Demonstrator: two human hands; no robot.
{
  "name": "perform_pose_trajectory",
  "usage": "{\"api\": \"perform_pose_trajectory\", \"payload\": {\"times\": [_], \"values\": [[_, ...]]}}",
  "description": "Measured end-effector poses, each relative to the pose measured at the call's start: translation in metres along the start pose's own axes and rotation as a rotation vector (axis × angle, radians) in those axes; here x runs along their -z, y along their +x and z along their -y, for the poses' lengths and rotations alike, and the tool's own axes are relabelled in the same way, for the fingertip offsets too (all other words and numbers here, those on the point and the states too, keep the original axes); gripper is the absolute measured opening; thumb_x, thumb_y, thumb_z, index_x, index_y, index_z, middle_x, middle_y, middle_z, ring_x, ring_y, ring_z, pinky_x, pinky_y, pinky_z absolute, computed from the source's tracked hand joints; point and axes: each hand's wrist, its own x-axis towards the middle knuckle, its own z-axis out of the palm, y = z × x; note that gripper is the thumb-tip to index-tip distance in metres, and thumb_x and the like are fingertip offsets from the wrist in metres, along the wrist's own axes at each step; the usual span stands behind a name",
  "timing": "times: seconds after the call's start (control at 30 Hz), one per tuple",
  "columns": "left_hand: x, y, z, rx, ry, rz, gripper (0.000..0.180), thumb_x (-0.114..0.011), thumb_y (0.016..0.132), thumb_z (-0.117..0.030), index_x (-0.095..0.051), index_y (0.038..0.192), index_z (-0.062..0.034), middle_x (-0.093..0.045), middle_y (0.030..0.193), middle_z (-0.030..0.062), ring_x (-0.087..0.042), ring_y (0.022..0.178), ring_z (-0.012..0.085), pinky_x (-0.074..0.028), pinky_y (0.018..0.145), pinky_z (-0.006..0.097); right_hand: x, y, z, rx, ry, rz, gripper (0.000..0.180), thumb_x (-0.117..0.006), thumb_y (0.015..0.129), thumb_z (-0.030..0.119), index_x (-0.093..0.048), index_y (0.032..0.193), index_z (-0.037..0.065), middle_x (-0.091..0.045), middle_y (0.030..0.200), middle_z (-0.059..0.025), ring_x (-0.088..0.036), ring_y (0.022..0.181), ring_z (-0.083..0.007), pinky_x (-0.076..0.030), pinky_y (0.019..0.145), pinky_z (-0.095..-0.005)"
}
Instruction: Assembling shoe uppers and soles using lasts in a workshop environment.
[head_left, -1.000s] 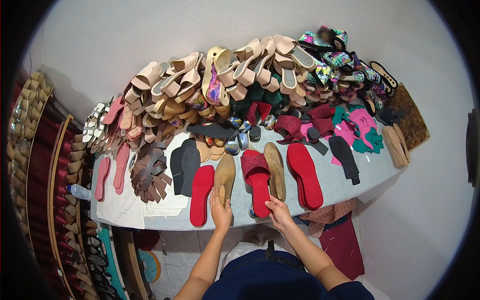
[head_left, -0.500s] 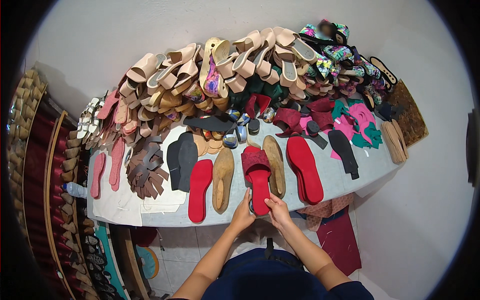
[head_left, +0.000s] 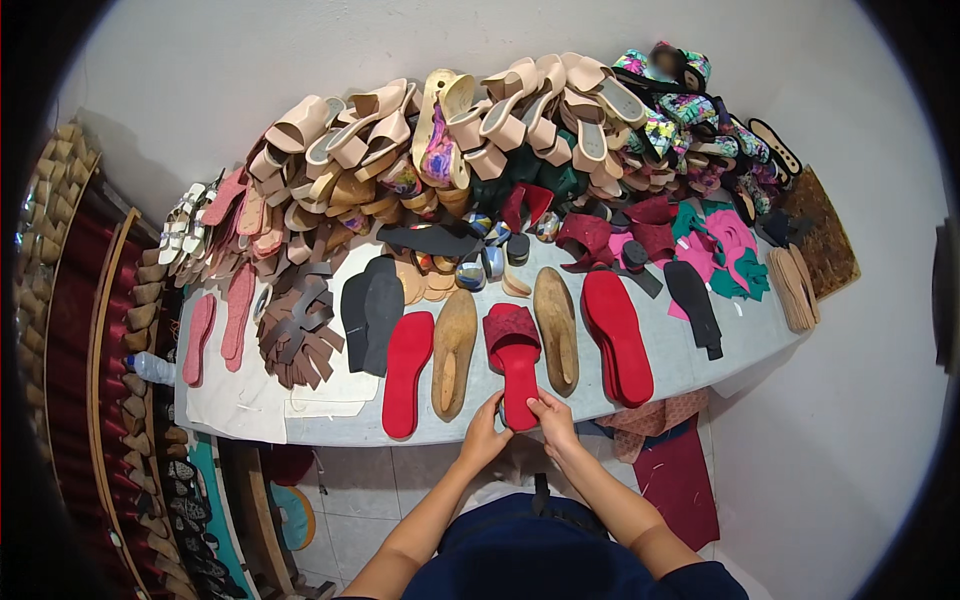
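Note:
Both my hands hold a red slide sandal (head_left: 521,378) by its heel end, at the near edge of the table. The sandal has a dark red woven-pattern strap (head_left: 511,333) across its front, and its toe points away from me. My left hand (head_left: 486,436) is closed on the left side of the heel. On the right side, my right hand (head_left: 554,424) grips with its thumb on top. A wooden shoe last (head_left: 455,352) lies left of the sandal and another wooden last (head_left: 556,330) lies right of it. The fingers under the sole are hidden.
Red insoles (head_left: 408,375) and stacked red soles (head_left: 616,335) flank the lasts on the table (head_left: 690,385). Dark soles (head_left: 370,315), brown strap pieces (head_left: 300,325) and pink fabric scraps (head_left: 728,245) lie around. Piled beige heeled sandals (head_left: 520,105) stand behind; shelves of lasts (head_left: 147,295) line the left.
The sandal has come slightly toward me, away from the lasts, still in both hands. The whole view has shifted a little, so the table's things sit slightly further right.

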Motion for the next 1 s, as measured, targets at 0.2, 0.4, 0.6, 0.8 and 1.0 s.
{"api": "perform_pose_trajectory", "payload": {"times": [0.2,0.4,0.6,0.8,1.0], "values": [[0.001,-0.002,-0.002,0.079,-0.148,0.011,0.062,-0.064,0.068,-0.005,-0.035,0.123,0.001,-0.045,0.119,0.0198,-0.047,0.11,0.0283,-0.04,0.092,0.033,-0.003,0.002,-0.001,0.0,0.006,-0.008,0.036,-0.053,0.082,0.003,-0.047,0.117,-0.003,-0.057,0.104,-0.0091,-0.054,0.089,-0.0134,-0.042,0.08,-0.0244],[0.005,-0.006,0.011,0.095,-0.492,0.086,0.064,-0.059,0.073,0.001,-0.028,0.129,0.001,-0.041,0.125,0.0186,-0.041,0.117,0.0221,-0.034,0.097,0.031,-0.001,0.01,-0.007,0.012,-0.022,0.022,0.038,-0.053,0.082,0.003,-0.045,0.118,-0.006,-0.056,0.102,-0.0099,-0.054,0.089,-0.0127,-0.042,0.08,-0.0226],[-0.002,-0.003,0.008,0.176,-0.643,0.059,0.06,-0.058,0.079,-0.004,-0.027,0.129,0.0019,-0.038,0.127,0.0185,-0.037,0.119,0.0218,-0.031,0.098,0.03,0.003,0.02,-0.015,0.087,-0.11,0.043,0.036,-0.054,0.081,0.002,-0.049,0.116,-0.003,-0.057,0.097,-0.0081,-0.054,0.083,-0.0111,-0.043,0.075,-0.0226],[-0.009,-0.001,0.005,0.243,-0.636,-0.029,0.055,-0.058,0.08,-0.007,-0.03,0.127,0.0036,-0.04,0.124,0.0181,-0.039,0.117,0.0222,-0.032,0.098,0.031,0.004,0.037,-0.03,0.554,-0.743,-0.108,0.032,-0.046,0.085,0.017,-0.051,0.108,-0.005,-0.055,0.092,-0.0175,-0.052,0.086,-0.0283,-0.04,0.078,-0.0366],[-0.008,0.008,-0.005,0.399,-0.417,-0.138,0.055,-0.061,0.078,-0.013,-0.035,0.123,0.0052,-0.046,0.119,0.0224,-0.045,0.113,0.0253,-0.04,0.091,0.031,-0.012,0.045,-0.025,0.584,-0.939,-0.188,0.033,-0.037,0.088,0.022,-0.047,0.107,-0.004,-0.052,0.098,-0.0232,-0.047,0.093,-0.0388,-0.037,0.082,-0.0435]]}}
